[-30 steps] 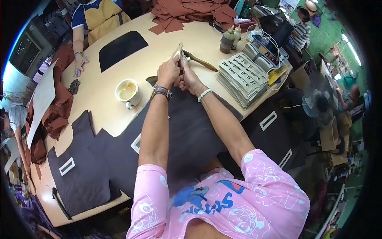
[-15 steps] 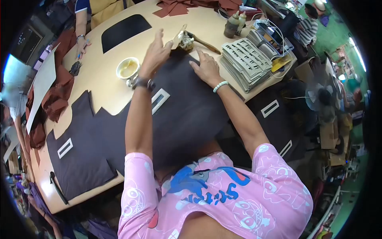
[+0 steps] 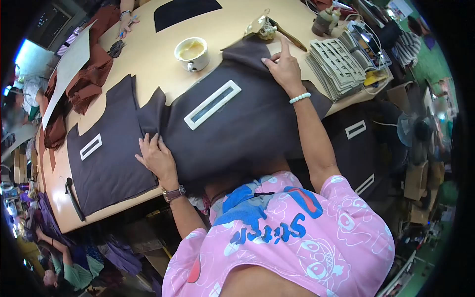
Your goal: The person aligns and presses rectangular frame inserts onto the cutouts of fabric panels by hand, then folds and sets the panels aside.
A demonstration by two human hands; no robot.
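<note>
A large dark leather-like panel [image 3: 237, 133] spreads across the table's front edge, with a white rectangular frame [image 3: 213, 105] round a slot on it. My left hand [image 3: 159, 161] rests with spread fingers where this panel meets a second dark piece [image 3: 114, 173], which bears a smaller white frame [image 3: 91, 147]. At the big panel's far right edge is my right hand [image 3: 287, 72], thumb and index finger stretched apart and touching the material. Its other fingers are partly hidden. The panel is creased beside the right thumb.
Beyond the panel stand a white cup [image 3: 192, 54] with yellowish paste and a glue-crusted container [image 3: 262, 29] with a brush. Stacked slotted cards [image 3: 336, 67] lie right. A black tool [image 3: 74, 198] lies at the left edge. Another person's hand [image 3: 128, 24] rests at the far side.
My left hand has come back from beside the glue container to the near left of the panel. My right hand remains at the far edge. The view has shifted, showing the table lower left.
</note>
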